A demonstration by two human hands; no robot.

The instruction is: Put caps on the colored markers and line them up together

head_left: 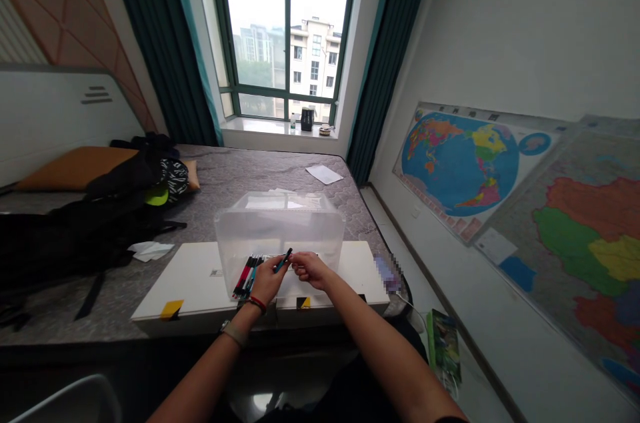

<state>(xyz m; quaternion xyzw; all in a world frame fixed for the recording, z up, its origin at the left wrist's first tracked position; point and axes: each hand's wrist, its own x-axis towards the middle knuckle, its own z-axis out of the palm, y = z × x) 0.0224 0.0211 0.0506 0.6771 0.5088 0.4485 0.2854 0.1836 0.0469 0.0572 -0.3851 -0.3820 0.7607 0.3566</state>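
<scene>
My left hand (267,281) is closed around a teal pen with a black end (283,260), which slants up to the right. My right hand (309,269) is beside it with bent fingers pressed together near the pen's upper part. Whether those fingers hold a small part is too small to tell. A row of pens (244,277) with red, black and teal barrels lies just left of my left hand. They rest on a white flat box (183,271), in front of a clear plastic bin (280,228) that stands behind both hands.
The box and bin are on a grey mattress (240,169). A dark backpack and clothes (100,223) lie at the left, with a crumpled tissue (150,250) nearby. White paper (324,174) lies toward the window. A green package (444,343) sits low on the right.
</scene>
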